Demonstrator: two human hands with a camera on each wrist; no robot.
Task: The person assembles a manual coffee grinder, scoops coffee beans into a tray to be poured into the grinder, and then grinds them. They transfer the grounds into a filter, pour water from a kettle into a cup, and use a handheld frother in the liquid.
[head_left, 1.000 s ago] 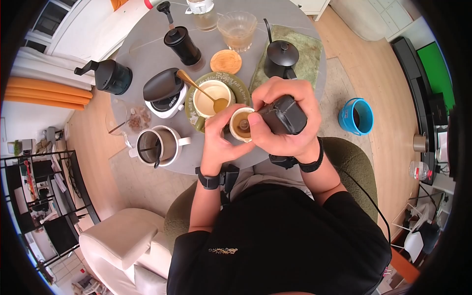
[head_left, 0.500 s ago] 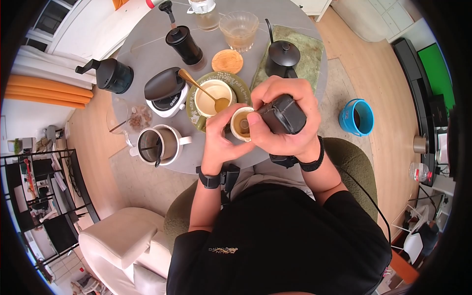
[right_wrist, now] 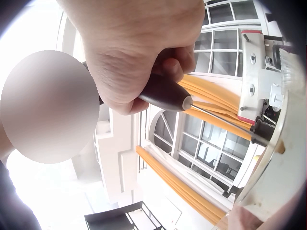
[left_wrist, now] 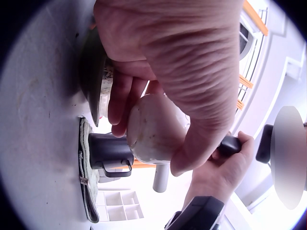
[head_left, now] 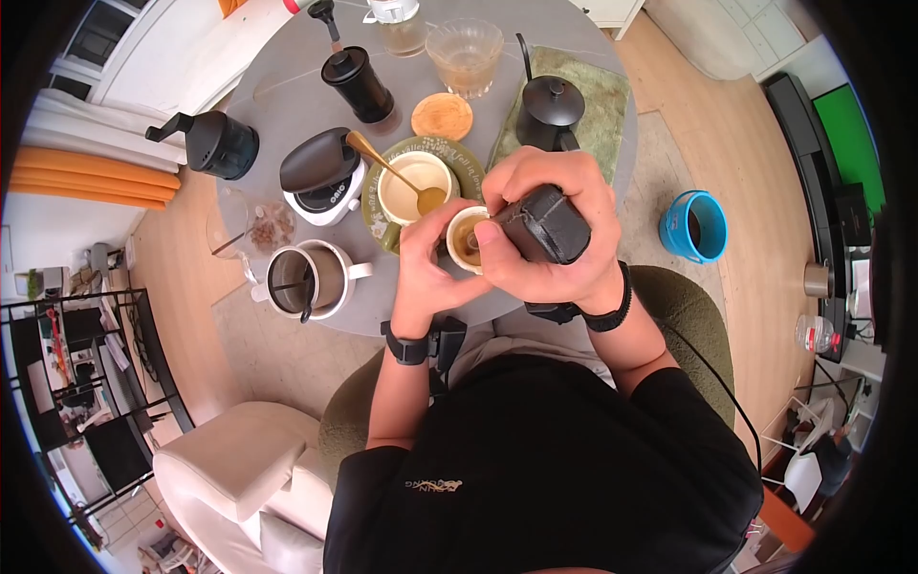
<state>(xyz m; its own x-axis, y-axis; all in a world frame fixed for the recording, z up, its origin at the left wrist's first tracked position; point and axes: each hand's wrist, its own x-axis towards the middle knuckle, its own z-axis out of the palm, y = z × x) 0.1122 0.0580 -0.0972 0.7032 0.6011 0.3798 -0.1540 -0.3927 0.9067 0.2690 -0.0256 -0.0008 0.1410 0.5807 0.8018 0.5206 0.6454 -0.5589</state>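
Observation:
In the head view my left hand point(head_left: 426, 273) grips a small white cup point(head_left: 455, 251) near the table's front edge, fingers and thumb around its side. Brown liquid shows inside it, and the left wrist view shows the outer wall of the cup point(left_wrist: 156, 129). My right hand point(head_left: 564, 277) holds a black handheld frother point(head_left: 553, 225) slantwise over the cup. In the right wrist view the frother point(right_wrist: 165, 94) has a thin metal shaft point(right_wrist: 218, 116) that runs down to the cup's rim; its tip is hidden. Just behind the cup, a cream bowl point(head_left: 392, 196) with a golden spoon point(head_left: 378, 156) stands on a green plate point(head_left: 473, 177).
A black kettle point(head_left: 550, 110) stands on a green cloth point(head_left: 607, 91) at the right. Leftward are a two-handled white mug point(head_left: 333, 297) and a white device with a black lid point(head_left: 325, 163). Behind lie a wooden disc point(head_left: 442, 117) and a ribbed glass bowl point(head_left: 469, 57).
The right hand and the frother have shifted slightly left and tilted a little, and the thumb covers more of the cup's opening. The left hand keeps its hold on the cup.

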